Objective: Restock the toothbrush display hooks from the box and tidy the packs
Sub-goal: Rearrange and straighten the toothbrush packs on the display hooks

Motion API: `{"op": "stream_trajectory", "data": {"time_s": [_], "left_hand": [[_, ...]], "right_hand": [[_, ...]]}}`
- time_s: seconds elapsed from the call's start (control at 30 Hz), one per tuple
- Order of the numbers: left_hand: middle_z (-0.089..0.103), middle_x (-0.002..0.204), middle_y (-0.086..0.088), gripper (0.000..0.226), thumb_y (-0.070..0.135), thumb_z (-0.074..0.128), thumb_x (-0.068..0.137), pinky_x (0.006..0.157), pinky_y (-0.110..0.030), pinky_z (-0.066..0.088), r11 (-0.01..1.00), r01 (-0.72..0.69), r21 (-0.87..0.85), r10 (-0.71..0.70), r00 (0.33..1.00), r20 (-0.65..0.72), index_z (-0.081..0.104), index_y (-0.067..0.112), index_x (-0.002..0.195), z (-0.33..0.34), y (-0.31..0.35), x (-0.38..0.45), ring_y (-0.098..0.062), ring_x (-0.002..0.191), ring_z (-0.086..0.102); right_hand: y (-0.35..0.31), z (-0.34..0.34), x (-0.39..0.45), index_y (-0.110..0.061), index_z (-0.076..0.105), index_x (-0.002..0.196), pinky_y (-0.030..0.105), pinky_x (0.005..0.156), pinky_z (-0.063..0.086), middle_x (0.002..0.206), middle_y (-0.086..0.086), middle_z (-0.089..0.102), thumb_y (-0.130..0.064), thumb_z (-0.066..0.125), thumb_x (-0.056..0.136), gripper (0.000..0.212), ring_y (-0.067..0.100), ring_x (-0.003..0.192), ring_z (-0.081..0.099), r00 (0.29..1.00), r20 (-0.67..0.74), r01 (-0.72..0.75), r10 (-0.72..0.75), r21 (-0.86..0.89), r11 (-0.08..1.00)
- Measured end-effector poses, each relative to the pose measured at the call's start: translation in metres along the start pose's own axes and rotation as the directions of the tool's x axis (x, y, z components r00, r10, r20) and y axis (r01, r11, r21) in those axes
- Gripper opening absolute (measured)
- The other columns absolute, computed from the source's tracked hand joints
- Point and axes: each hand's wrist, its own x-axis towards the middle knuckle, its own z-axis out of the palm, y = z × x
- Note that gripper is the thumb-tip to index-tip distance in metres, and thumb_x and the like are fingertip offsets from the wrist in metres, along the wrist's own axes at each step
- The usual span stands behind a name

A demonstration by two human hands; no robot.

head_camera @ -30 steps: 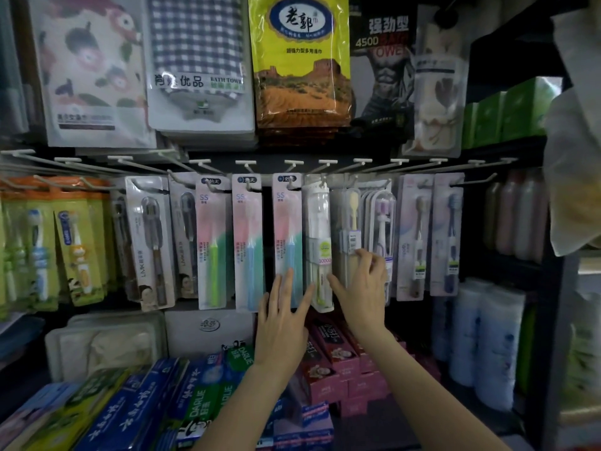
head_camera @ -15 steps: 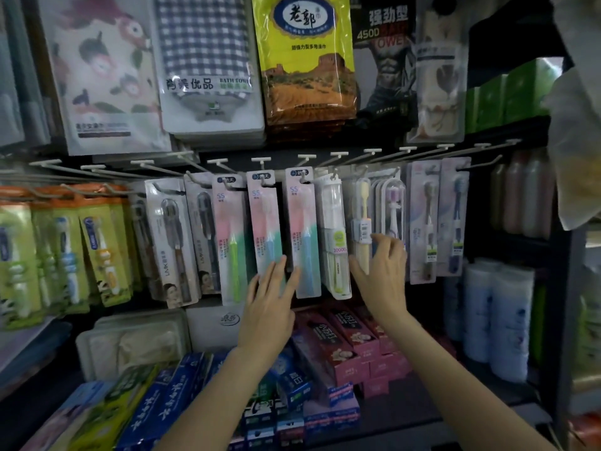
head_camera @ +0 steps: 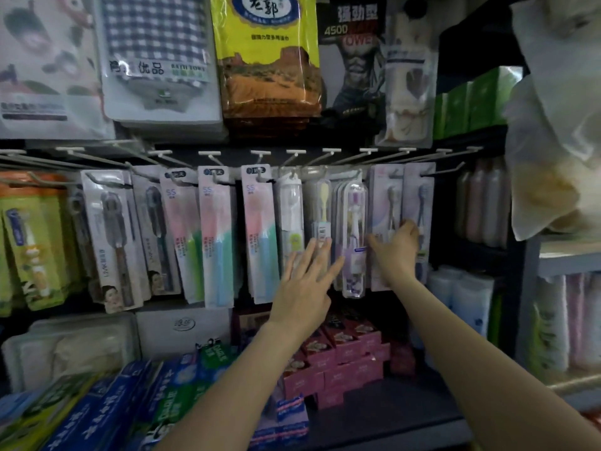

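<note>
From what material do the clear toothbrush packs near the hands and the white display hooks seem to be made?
The clear toothbrush packs look like glossy transparent plastic: the brush shows through and the rounded edges catch light. The backing, if any, cannot be told. The display hooks look like thin metal wire with a white coat, matte; being so slim and straight suggests metal, though plastic is possible.

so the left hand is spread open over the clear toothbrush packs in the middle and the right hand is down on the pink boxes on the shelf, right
Not quite. The left hand is spread open over the clear toothbrush packs, but the right hand is not on the pink boxes. The head view shows it up at the hooks, fingers on the pale purple packs at the right end of the row.
</note>
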Motion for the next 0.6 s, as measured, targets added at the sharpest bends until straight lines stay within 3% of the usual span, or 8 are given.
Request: {"op": "stream_trajectory", "data": {"time_s": [0.1, 0.17, 0.3, 0.4, 0.6], "left_hand": [[0.038, 0.146, -0.009, 0.076, 0.018, 0.078, 0.062, 0.106, -0.053, 0.031, 0.998, -0.034, 0.052, 0.034, 0.999, 0.009, 0.050, 0.020, 0.133, 0.013, 0.011, 0.008, -0.032, 0.134, 0.036], [0.036, 0.147, -0.009, 0.077, 0.019, 0.075, 0.065, 0.110, -0.054, 0.021, 0.993, -0.061, 0.099, 0.060, 0.998, 0.013, 0.046, 0.021, 0.136, 0.021, 0.014, 0.010, -0.032, 0.137, 0.028], [0.037, 0.147, -0.010, 0.078, 0.018, 0.074, 0.067, 0.108, -0.054, 0.013, 0.988, -0.071, 0.137, 0.069, 0.997, 0.020, 0.043, 0.022, 0.138, 0.030, 0.015, 0.010, -0.031, 0.137, 0.022], [0.036, 0.148, -0.009, 0.078, 0.018, 0.073, 0.067, 0.109, -0.054, 0.013, 0.985, -0.081, 0.150, 0.079, 0.997, 0.020, 0.041, 0.022, 0.139, 0.032, 0.014, 0.010, -0.033, 0.137, 0.027], [0.039, 0.146, -0.009, 0.078, 0.018, 0.076, 0.064, 0.107, -0.054, 0.017, 0.986, -0.088, 0.140, 0.086, 0.996, 0.019, 0.047, 0.023, 0.136, 0.032, 0.013, 0.013, -0.033, 0.136, 0.033]], "right_hand": [[0.004, 0.005, 0.009, 0.005, 0.017, 0.141, 0.039, 0.107, 0.029, 0.144, 0.025, 0.026, -0.024, 0.071, 0.081, 0.085, 0.034, 0.133, 0.028, 0.998, 0.062, 0.003, -0.002, -0.016, 1.000], [0.006, 0.010, 0.012, 0.003, 0.016, 0.142, 0.039, 0.107, 0.027, 0.144, 0.024, 0.028, -0.022, 0.070, 0.081, 0.085, 0.033, 0.134, 0.027, 0.997, 0.071, 0.000, 0.002, -0.033, 0.999], [0.007, 0.014, 0.015, -0.001, 0.026, 0.135, 0.034, 0.090, 0.039, 0.138, 0.017, 0.040, -0.021, 0.067, 0.084, 0.068, 0.030, 0.125, 0.041, 0.996, 0.077, -0.039, 0.040, -0.023, 0.999], [0.011, 0.012, 0.016, -0.001, 0.031, 0.132, 0.028, 0.074, 0.035, 0.129, 0.018, 0.049, -0.021, 0.066, 0.084, 0.062, 0.032, 0.114, 0.050, 0.996, 0.079, -0.025, 0.027, -0.034, 0.999], [0.019, 0.000, 0.020, 0.001, 0.035, 0.129, 0.031, 0.079, 0.039, 0.126, 0.019, 0.049, -0.019, 0.067, 0.083, 0.060, 0.032, 0.112, 0.050, 0.994, 0.103, 0.057, -0.047, -0.103, 0.993]]}}
